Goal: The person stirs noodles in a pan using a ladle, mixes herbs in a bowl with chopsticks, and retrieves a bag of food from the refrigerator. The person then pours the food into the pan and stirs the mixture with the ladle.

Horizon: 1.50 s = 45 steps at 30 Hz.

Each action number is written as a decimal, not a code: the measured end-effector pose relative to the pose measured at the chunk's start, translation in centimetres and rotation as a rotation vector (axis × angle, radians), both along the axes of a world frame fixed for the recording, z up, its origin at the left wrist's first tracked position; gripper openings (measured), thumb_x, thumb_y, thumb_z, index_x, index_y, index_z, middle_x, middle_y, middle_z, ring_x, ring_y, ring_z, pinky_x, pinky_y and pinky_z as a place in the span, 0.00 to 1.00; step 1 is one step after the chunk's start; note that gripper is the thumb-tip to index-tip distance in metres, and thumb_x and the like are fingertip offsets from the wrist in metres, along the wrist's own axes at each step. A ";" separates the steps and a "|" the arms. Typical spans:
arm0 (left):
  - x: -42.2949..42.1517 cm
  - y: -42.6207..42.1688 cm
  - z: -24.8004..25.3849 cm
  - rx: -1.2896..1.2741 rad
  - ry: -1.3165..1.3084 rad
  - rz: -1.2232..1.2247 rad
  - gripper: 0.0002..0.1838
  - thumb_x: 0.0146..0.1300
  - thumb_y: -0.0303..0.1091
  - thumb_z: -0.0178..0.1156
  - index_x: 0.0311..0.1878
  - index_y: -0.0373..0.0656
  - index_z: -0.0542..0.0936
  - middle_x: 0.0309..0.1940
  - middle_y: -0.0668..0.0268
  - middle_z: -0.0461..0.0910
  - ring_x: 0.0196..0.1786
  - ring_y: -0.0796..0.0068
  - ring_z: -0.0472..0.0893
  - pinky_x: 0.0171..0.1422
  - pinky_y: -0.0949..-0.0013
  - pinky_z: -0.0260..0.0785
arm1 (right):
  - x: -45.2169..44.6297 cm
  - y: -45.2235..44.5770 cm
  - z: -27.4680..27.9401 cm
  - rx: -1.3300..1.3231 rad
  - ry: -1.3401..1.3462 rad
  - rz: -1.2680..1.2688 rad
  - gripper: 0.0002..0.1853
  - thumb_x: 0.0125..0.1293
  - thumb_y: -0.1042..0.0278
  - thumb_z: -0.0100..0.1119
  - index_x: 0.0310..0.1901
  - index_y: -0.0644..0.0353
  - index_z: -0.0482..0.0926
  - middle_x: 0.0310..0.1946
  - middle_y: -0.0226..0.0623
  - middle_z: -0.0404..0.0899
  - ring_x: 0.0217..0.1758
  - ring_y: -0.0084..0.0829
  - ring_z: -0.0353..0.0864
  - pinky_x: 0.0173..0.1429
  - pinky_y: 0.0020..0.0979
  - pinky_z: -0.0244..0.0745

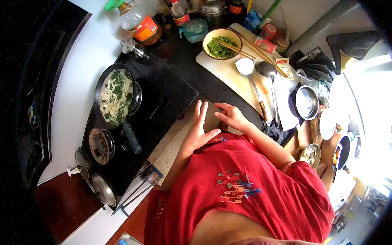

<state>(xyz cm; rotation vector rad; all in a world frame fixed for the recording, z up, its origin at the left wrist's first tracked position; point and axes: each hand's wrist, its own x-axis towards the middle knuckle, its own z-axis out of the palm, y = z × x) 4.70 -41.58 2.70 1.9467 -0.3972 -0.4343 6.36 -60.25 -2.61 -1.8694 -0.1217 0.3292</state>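
Observation:
Both of my hands are raised in front of my red shirt, near the black counter's edge. My left hand (199, 130) has its fingers stretched up and the thumb apart, with nothing in it. Close beside it, my right hand (232, 116) is empty, its fingers loosely bent and apart. To the left on the stove, a pan (97, 107) holds noodles (115, 96) with dark green leaves, its handle (132, 136) pointing toward me. A spatula (246, 67) and a ladle (267, 70) lie on the cutting board (222, 70), beyond my right hand.
A bowl (205, 48) of chopped greens stands on the board with chopsticks (234, 49) across it. An oil bottle (141, 28) stands behind the stove. A bare burner (100, 146) is nearer me. A metal bowl (306, 102) and several dishes are at right.

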 end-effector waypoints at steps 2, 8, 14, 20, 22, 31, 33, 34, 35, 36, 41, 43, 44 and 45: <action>-0.2 0.1 -0.2 -0.019 0.019 0.024 0.51 0.49 0.43 0.67 0.70 0.50 0.42 0.69 0.48 0.35 0.66 0.44 0.54 0.58 0.48 0.63 | 0.2 -0.1 0.3 -0.015 0.008 0.084 0.27 0.58 0.54 0.57 0.55 0.64 0.69 0.45 0.51 0.76 0.43 0.39 0.80 0.46 0.34 0.74; -0.6 0.4 -0.3 0.017 0.107 0.052 0.49 0.51 0.41 0.65 0.70 0.51 0.43 0.69 0.51 0.38 0.59 0.49 0.66 0.56 0.51 0.65 | 0.2 0.1 -1.3 -0.165 0.050 0.216 0.24 0.61 0.57 0.56 0.53 0.66 0.70 0.47 0.47 0.76 0.41 0.36 0.80 0.45 0.31 0.74; -0.1 1.5 -3.4 -0.113 0.209 0.140 0.43 0.54 0.36 0.63 0.69 0.47 0.48 0.66 0.51 0.51 0.50 0.60 0.74 0.52 0.61 0.69 | 1.7 -0.7 -3.8 0.365 0.270 -0.236 0.30 0.60 0.56 0.58 0.57 0.68 0.65 0.46 0.44 0.76 0.39 0.30 0.78 0.41 0.31 0.75; 6.5 0.6 -4.1 -0.390 0.488 0.276 0.38 0.62 0.44 0.54 0.68 0.38 0.48 0.51 0.56 0.72 0.42 0.72 0.78 0.48 0.71 0.69 | 8.9 -5.6 -4.2 0.995 0.405 -0.792 0.41 0.59 0.56 0.60 0.66 0.60 0.46 0.58 0.44 0.64 0.50 0.37 0.73 0.53 0.36 0.70; 9.5 -0.2 -5.3 -0.456 0.540 0.328 0.37 0.62 0.43 0.54 0.67 0.38 0.48 0.49 0.56 0.74 0.40 0.72 0.78 0.47 0.70 0.70 | 11.5 -7.1 -5.5 1.128 0.416 -0.912 0.37 0.57 0.55 0.63 0.62 0.58 0.54 0.56 0.42 0.63 0.52 0.37 0.69 0.55 0.36 0.68; 22.6 -5.2 -10.7 -0.689 0.673 0.498 0.40 0.58 0.38 0.59 0.66 0.41 0.47 0.44 0.55 0.74 0.36 0.67 0.79 0.42 0.67 0.71 | 20.1 -6.4 -3.4 1.194 0.243 -1.200 0.13 0.57 0.59 0.63 0.36 0.55 0.71 0.27 0.30 0.69 0.26 0.25 0.70 0.37 0.26 0.74; 24.8 -5.6 -11.7 -0.734 0.728 0.406 0.33 0.59 0.36 0.56 0.65 0.46 0.52 0.46 0.56 0.74 0.37 0.64 0.79 0.43 0.65 0.73 | 21.4 -4.9 -2.0 0.951 0.074 -1.109 0.13 0.59 0.58 0.60 0.38 0.58 0.74 0.28 0.30 0.71 0.28 0.23 0.71 0.35 0.25 0.73; 25.5 -5.8 -12.2 -0.756 0.754 0.359 0.31 0.60 0.35 0.55 0.64 0.49 0.54 0.47 0.56 0.74 0.38 0.62 0.80 0.43 0.64 0.73 | 21.9 -3.7 -0.4 0.791 0.030 -1.083 0.14 0.60 0.59 0.59 0.39 0.60 0.75 0.29 0.31 0.72 0.29 0.22 0.72 0.35 0.25 0.73; 26.0 -6.0 -12.7 -0.746 0.790 0.336 0.31 0.59 0.34 0.56 0.63 0.50 0.55 0.45 0.56 0.74 0.36 0.63 0.80 0.42 0.64 0.73 | 22.2 -3.1 0.4 0.630 -0.014 -1.051 0.14 0.61 0.59 0.58 0.40 0.62 0.76 0.30 0.31 0.73 0.30 0.22 0.72 0.35 0.25 0.73; 26.5 -6.4 -13.0 -0.739 0.821 0.309 0.31 0.58 0.34 0.57 0.62 0.50 0.55 0.44 0.56 0.75 0.35 0.64 0.80 0.41 0.65 0.73 | 22.7 -2.9 -0.1 0.464 -0.083 -0.960 0.15 0.63 0.62 0.55 0.44 0.67 0.76 0.33 0.34 0.77 0.31 0.23 0.76 0.36 0.25 0.75; 28.4 -7.3 -15.4 -0.803 0.964 0.137 0.26 0.53 0.30 0.53 0.57 0.42 0.60 0.41 0.53 0.77 0.34 0.62 0.81 0.36 0.65 0.76 | 21.4 -4.1 2.6 -0.007 -0.226 -0.622 0.13 0.65 0.69 0.52 0.44 0.71 0.75 0.32 0.40 0.80 0.34 0.23 0.79 0.41 0.24 0.76; 28.2 -7.7 -15.5 -0.832 0.926 0.171 0.21 0.54 0.26 0.46 0.53 0.30 0.64 0.39 0.48 0.77 0.36 0.58 0.82 0.35 0.65 0.78 | 19.8 -4.5 2.8 -0.051 -0.146 -0.533 0.13 0.65 0.70 0.52 0.45 0.71 0.75 0.34 0.40 0.80 0.36 0.23 0.79 0.43 0.24 0.76; 28.0 -7.7 -15.4 -0.808 0.885 0.181 0.21 0.54 0.25 0.45 0.53 0.29 0.64 0.39 0.48 0.77 0.35 0.58 0.82 0.34 0.65 0.78 | 19.1 -4.5 3.1 -0.038 -0.142 -0.509 0.12 0.64 0.70 0.53 0.44 0.70 0.76 0.34 0.41 0.80 0.36 0.23 0.79 0.42 0.24 0.75; 27.8 -7.5 -14.9 -0.782 0.840 0.193 0.21 0.53 0.25 0.45 0.52 0.28 0.64 0.38 0.47 0.77 0.34 0.58 0.82 0.33 0.66 0.78 | 18.5 -4.6 3.3 -0.021 -0.141 -0.482 0.11 0.63 0.70 0.55 0.43 0.69 0.77 0.34 0.41 0.80 0.37 0.23 0.79 0.42 0.24 0.75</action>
